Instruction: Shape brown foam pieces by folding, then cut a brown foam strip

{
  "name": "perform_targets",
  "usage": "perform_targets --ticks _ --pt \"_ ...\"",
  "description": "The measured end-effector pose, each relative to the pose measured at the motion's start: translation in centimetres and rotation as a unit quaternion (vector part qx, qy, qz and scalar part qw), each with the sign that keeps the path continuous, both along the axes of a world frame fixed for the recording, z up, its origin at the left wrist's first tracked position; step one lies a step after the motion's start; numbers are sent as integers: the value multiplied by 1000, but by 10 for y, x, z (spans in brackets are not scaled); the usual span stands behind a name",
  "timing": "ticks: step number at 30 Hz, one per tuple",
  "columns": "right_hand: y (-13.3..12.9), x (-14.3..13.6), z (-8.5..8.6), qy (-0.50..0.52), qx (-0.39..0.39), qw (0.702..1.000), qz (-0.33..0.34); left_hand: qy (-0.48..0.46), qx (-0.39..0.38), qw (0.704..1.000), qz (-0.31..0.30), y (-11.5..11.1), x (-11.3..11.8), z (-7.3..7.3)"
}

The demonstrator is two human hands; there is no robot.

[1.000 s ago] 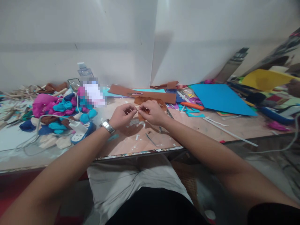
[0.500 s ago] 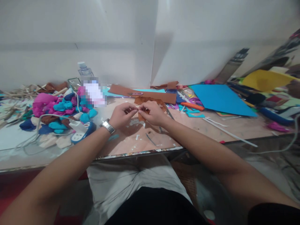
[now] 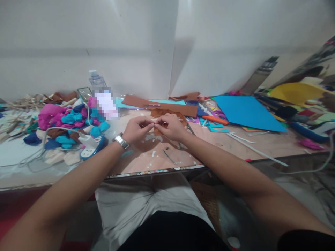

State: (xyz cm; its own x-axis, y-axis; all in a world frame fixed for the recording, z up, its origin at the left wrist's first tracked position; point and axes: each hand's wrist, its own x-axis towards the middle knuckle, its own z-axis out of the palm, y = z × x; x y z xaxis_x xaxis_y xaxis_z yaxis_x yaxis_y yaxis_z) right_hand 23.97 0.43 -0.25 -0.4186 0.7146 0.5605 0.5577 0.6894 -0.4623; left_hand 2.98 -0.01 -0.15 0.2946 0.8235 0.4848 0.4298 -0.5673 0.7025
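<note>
Over the middle of the table, my left hand (image 3: 137,129) and my right hand (image 3: 171,127) meet at the fingertips. Thumb and forefinger of each are pinched together; anything between them is too small or hidden to make out. A metal-banded watch sits on the left wrist. Brown crumpled paper (image 3: 167,113) lies just behind my right hand, partly covered by it. Farther back, a small pair of thread snips (image 3: 152,105) rests on a flat brown strip (image 3: 178,109). White scraps and a dark thin stick (image 3: 169,156) lie on the table in front of the hands.
Pink, blue and brown crumpled paper balls (image 3: 70,118) pile up at left, beside a power strip (image 3: 91,150) with a plugged-in cable. A lit phone (image 3: 106,104) leans on a plastic bottle (image 3: 96,80). An orange cutter (image 3: 215,120) and blue sheet (image 3: 248,113) lie right.
Both hands stay pinched together in nearly the same place. A small white bit that showed under the fingertips is no longer distinct. The view has shifted slightly.
</note>
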Motion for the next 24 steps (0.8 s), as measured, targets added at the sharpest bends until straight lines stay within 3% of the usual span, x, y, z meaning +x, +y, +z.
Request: perform_targets --ticks 9,24 --pt "2 0 -1 -2 -3 1000 -15 15 2 1000 3 0 2 0" --pt "0 -1 -1 14 0 1000 -15 -6 -37 997 -67 0 4 -2"
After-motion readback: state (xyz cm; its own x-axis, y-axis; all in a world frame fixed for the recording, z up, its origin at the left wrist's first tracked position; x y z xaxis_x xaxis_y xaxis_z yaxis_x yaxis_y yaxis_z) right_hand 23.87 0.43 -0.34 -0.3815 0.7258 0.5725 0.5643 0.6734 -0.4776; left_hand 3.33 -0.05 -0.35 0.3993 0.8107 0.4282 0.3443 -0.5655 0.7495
